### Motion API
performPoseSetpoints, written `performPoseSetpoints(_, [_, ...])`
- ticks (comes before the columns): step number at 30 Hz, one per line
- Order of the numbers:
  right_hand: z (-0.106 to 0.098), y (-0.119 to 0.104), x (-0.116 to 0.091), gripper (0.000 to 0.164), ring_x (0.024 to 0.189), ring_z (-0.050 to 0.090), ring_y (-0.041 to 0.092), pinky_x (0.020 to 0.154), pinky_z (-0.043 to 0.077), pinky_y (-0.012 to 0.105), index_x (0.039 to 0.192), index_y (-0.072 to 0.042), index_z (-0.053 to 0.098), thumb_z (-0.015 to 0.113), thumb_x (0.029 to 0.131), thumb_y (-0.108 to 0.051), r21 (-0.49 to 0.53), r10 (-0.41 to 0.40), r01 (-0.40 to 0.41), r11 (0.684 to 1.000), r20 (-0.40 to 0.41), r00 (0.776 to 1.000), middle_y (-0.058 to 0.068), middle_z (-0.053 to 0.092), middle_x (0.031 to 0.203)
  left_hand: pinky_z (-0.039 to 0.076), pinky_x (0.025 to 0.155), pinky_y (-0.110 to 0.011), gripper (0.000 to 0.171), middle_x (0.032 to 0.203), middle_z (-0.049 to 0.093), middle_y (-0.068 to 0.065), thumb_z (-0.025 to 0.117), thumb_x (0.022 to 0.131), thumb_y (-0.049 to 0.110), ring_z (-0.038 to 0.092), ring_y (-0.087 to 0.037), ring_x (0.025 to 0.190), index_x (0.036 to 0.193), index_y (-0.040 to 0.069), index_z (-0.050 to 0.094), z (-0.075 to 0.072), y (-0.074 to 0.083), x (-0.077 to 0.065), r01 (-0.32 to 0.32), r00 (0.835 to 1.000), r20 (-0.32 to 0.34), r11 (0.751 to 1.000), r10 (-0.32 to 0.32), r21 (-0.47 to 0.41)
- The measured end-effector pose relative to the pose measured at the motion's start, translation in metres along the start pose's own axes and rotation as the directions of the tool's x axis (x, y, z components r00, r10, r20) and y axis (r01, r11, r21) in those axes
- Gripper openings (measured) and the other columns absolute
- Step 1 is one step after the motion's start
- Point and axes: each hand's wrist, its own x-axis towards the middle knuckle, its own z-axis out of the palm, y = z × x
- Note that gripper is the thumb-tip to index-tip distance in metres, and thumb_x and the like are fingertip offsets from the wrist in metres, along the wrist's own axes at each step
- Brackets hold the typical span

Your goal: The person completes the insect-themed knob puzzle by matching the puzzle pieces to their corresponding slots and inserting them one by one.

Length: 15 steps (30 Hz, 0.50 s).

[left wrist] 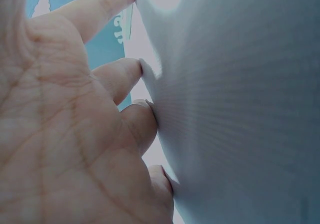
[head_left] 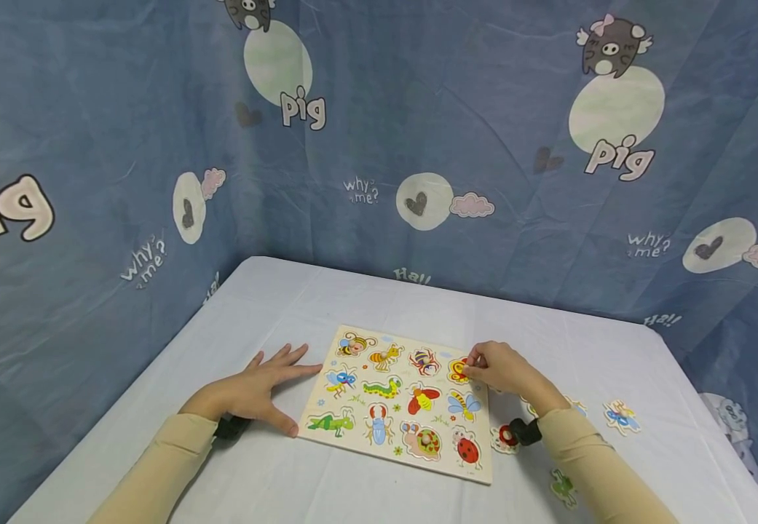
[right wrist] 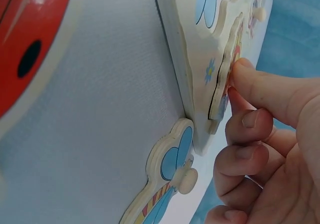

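Note:
A wooden insect puzzle board (head_left: 388,437) lies on the white table. My right hand (head_left: 503,367) pinches a puzzle piece (right wrist: 223,79) with thumb and forefinger over the board's far right corner, where yellow and red show. In the right wrist view the piece is seen edge-on, close against the board; whether it is seated in its recess I cannot tell. My left hand (head_left: 257,389) is spread flat on the cloth, its thumb and a finger touching the board's left side. A snail piece (head_left: 422,441) and a spider piece (head_left: 424,361) with knobs sit on the board.
Loose pieces lie right of the board: a red one (head_left: 505,439) partly behind the wrist camera, a green one (head_left: 563,487), and a blue-and-yellow one (head_left: 622,416). A dragonfly piece (right wrist: 172,169) with a knob touches the board's edge. Patterned blue curtains (head_left: 365,131) surround the table.

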Motion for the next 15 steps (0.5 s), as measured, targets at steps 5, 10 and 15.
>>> performPoseSetpoints(5, [-0.0002, 0.0006, 0.0005, 0.014, 0.057, 0.051, 0.012, 0.054, 0.044, 0.027, 0.096, -0.009, 0.07, 0.076, 0.101, -0.021, 0.007, 0.012, -0.012, 1.0, 0.007, 1.0, 0.0, 0.06, 0.073, -0.007, 0.126, -0.081, 0.114, 0.181, 0.015, -0.018, 0.1, 0.065, 0.054, 0.001, -0.05, 0.167, 0.163, 0.026, 0.049, 0.0002, 0.0003, 0.0004, -0.003, 1.0, 0.002, 1.0, 0.003, -0.001])
performPoseSetpoints(10, [-0.0011, 0.0011, 0.0018, 0.014, 0.055, 0.049, 0.012, 0.052, 0.042, 0.025, 0.096, -0.01, 0.07, 0.076, 0.101, -0.021, 0.03, 0.029, -0.029, 0.999, 0.01, 1.0, 0.0, 0.059, 0.072, -0.007, 0.126, -0.081, 0.114, 0.181, 0.015, -0.017, 0.1, 0.065, 0.054, 0.001, -0.05, 0.167, 0.163, 0.027, 0.049, -0.0002, 0.0011, 0.0008, 0.0, 1.0, 0.0, 1.0, 0.0, 0.005])
performPoseSetpoints(15, [-0.0022, 0.0024, 0.0011, 0.014, 0.056, 0.048, 0.012, 0.053, 0.041, 0.026, 0.097, -0.009, 0.072, 0.076, 0.102, -0.022, 0.064, 0.026, -0.027, 0.998, 0.015, 1.0, -0.001, 0.056, 0.069, -0.007, 0.126, -0.08, 0.114, 0.181, 0.015, -0.017, 0.1, 0.065, 0.055, 0.0, -0.05, 0.167, 0.163, 0.027, 0.049, -0.0001, 0.0016, 0.0, 0.008, 1.0, 0.003, 1.0, -0.008, 0.007])
